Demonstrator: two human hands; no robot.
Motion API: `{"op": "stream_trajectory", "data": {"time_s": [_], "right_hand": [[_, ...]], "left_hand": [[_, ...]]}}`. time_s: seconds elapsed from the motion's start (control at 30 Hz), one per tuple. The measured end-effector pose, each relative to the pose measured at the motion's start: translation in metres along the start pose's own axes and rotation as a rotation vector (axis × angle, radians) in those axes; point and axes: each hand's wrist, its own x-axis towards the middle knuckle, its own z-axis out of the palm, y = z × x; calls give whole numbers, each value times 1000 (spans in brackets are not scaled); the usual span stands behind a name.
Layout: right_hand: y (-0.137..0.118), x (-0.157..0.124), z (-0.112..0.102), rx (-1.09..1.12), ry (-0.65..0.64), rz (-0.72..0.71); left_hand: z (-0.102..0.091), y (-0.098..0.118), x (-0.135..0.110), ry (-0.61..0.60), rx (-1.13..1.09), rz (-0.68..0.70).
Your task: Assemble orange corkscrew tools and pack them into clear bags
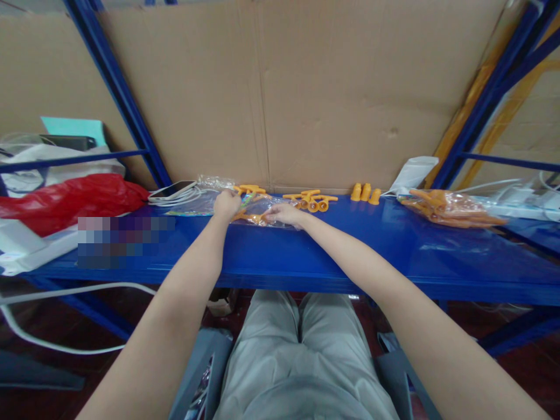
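My left hand [227, 204] is closed on a clear plastic bag [204, 201], its fingers curled toward the back of the table. To its right, my right hand [285, 214] pinches the clear film around an orange plastic part [254, 219] lying between the two hands. Whether its fingertips grip the part itself is hard to see. More orange pieces [251, 189] lie just behind the hands. Beyond my right hand is a group of orange T-shaped parts with round open ends [311, 201]. Farther right, three small orange caps [366, 192] stand upright.
On the blue table [280, 256], a filled bag of orange parts [446, 209] lies at right beside a white tag [413, 174]. A phone [177, 189], coiled white cable [170, 200] and red plastic bag [79, 198] are at left. Cardboard [306, 93] stands behind, between blue posts.
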Motion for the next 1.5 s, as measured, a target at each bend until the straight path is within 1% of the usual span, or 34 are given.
{"op": "stream_trajectory", "data": {"time_s": [0.07,0.23,0.37,0.47,0.6,0.9,1.0,1.13,1.27,1.4,1.5], "right_hand": [[-1,-2,2,-15,11,-7],[-2,-4,2,29,-13,-26],[-2,-3,1,60,3,-48],[-2,-4,1,72,2,-64],[-3,-5,3,46,-13,-89],[-1,-2,5,-92,-55,-111],[0,-1,4,-131,-67,-133],[0,-2,3,-147,-107,-184],[-1,-4,2,-143,-115,-165],[-7,-8,-4,-154,-190,-132],[-12,-12,-18,-210,-205,-92]], "left_hand": [[5,11,-6,33,5,35],[21,34,-16,55,16,233],[26,42,-19,76,-3,335],[28,43,-19,85,-21,378],[32,44,-18,66,-34,388],[45,43,-9,-16,-114,419],[46,44,-8,-23,-122,426],[46,45,-9,-14,-106,472],[46,45,-9,-42,-104,457],[48,45,-6,-93,-96,412],[50,45,-5,-121,-83,420]]}}
